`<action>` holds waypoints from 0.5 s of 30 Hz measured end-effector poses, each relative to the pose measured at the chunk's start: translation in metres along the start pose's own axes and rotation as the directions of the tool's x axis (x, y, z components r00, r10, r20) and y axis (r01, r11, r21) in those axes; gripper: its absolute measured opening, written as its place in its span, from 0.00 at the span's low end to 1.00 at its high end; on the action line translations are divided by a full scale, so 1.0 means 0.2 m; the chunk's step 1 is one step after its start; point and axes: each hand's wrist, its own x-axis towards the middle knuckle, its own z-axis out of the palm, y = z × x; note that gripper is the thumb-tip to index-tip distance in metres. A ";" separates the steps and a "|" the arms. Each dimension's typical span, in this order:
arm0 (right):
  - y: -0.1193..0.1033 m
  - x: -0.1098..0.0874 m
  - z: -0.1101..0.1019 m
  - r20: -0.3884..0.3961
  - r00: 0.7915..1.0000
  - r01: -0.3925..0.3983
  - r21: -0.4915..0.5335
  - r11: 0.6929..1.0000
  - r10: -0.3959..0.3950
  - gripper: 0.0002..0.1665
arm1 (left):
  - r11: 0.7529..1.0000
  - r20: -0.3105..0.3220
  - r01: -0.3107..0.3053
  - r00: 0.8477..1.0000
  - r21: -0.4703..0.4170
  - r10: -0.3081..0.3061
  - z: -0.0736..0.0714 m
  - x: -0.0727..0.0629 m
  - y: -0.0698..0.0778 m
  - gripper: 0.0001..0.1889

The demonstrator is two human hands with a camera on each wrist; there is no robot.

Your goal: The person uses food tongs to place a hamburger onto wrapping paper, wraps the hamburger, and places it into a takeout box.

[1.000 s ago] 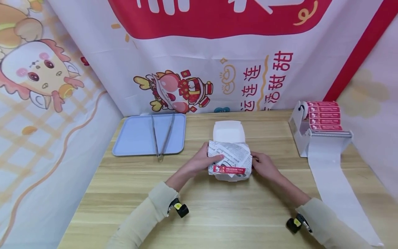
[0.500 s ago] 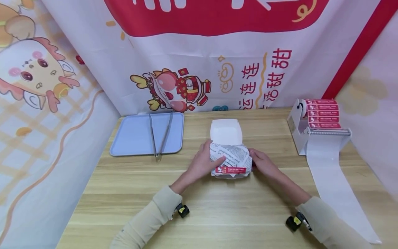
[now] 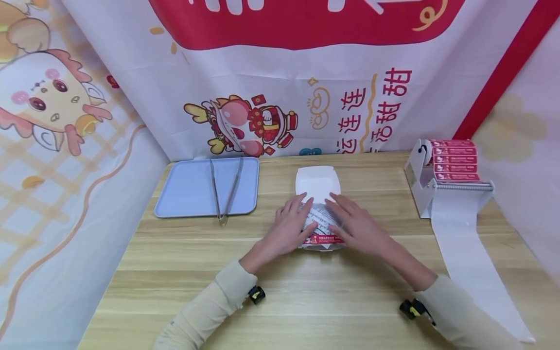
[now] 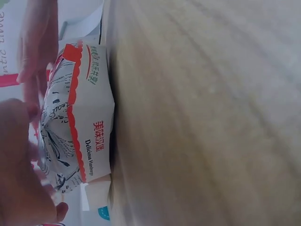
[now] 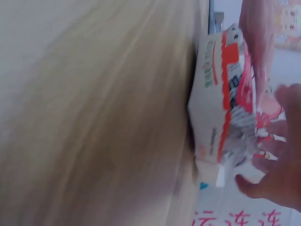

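A paper hamburger box [image 4: 96, 110] stands on the table with its white lid [image 3: 317, 179] folded back, away from me. In its base sits a bundle wrapped in newsprint-patterned paper [image 3: 323, 218], with a red label [image 3: 325, 239] across its near side. My left hand [image 3: 286, 227] lies over the left edge of the bundle, fingers spread and thumb on top. From the right side my right hand [image 3: 365, 227] reaches over it with fingers spread likewise. Both hands' fingertips are near the lid's fold, and neither grips anything. Red trim and printing show on the box wall in both wrist views.
A blue tray [image 3: 188, 189] at the back left bears metal tongs [image 3: 227, 194], which overhang its front edge. At the right stands a label dispenser [image 3: 450, 180], its backing strip [image 3: 477, 272] trailing toward me. Printed cloth [image 3: 271, 68] hangs behind the table [image 3: 280, 301].
Both hands have come up from the sides of the wrapped bundle to lie over its top, and the right hand has let go of its right edge. The box has barely moved.
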 end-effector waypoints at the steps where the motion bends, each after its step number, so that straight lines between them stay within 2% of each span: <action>1: -0.01 0.00 0.01 0.038 0.999 0.020 -0.042 0.999 -0.018 0.42 | 0.999 0.024 -0.029 0.999 0.033 0.029 0.01 0.00 0.00 0.37; 4: -0.02 0.01 0.04 0.133 0.990 0.055 -0.126 0.990 -0.038 0.45 | 0.989 0.085 -0.096 0.993 0.108 0.087 0.03 0.00 0.00 0.38; 6: -0.02 0.01 0.07 0.167 0.985 0.071 -0.161 0.984 -0.044 0.46 | 0.984 0.117 -0.111 0.989 0.141 0.095 0.05 0.00 0.00 0.38; 11: -0.02 0.00 0.10 0.189 0.981 0.071 -0.172 0.983 -0.038 0.46 | 0.980 0.139 -0.093 0.988 0.175 0.069 0.07 -0.01 0.00 0.38; 15: -0.01 0.01 0.10 0.199 0.980 0.056 -0.156 0.986 -0.024 0.47 | 0.981 0.165 -0.106 0.983 0.165 0.078 0.06 0.00 -0.01 0.39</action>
